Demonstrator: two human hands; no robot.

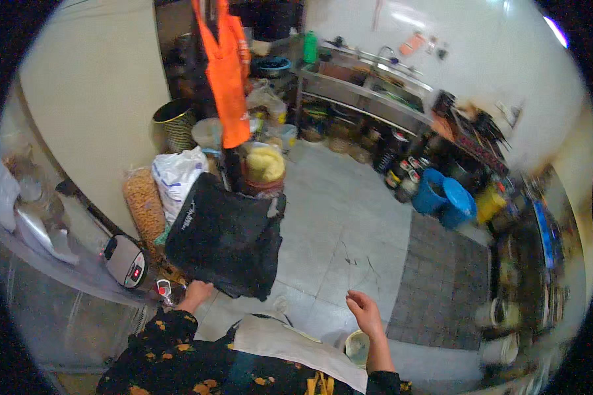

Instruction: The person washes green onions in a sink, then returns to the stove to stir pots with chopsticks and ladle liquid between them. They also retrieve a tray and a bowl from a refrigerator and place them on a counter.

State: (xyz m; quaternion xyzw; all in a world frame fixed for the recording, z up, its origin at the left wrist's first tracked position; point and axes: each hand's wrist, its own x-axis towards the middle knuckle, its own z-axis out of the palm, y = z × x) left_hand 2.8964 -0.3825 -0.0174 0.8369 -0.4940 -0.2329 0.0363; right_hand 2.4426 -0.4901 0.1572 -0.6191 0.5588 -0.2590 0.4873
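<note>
My left hand (198,293) is curled beside the lower left corner of a large black bag (227,237). Its inner side is turned away, so I cannot tell whether it holds anything. Just left of it stands a plastic bottle (163,290) with a red cap and a pale handle. Over the tiled floor, my right hand (366,312) hangs loosely bent, with nothing visible in it. Below that wrist, a round pale container (358,346) is partly covered by my forearm and apron (291,340).
An orange apron (229,94) hangs above a basket of yellow material (265,164). Left are a sack of brown pieces (144,202), a white bag (178,173) and a rice cooker (128,261). Blue buckets (429,191), a steel sink (400,96) and a dark mat (440,286) lie right.
</note>
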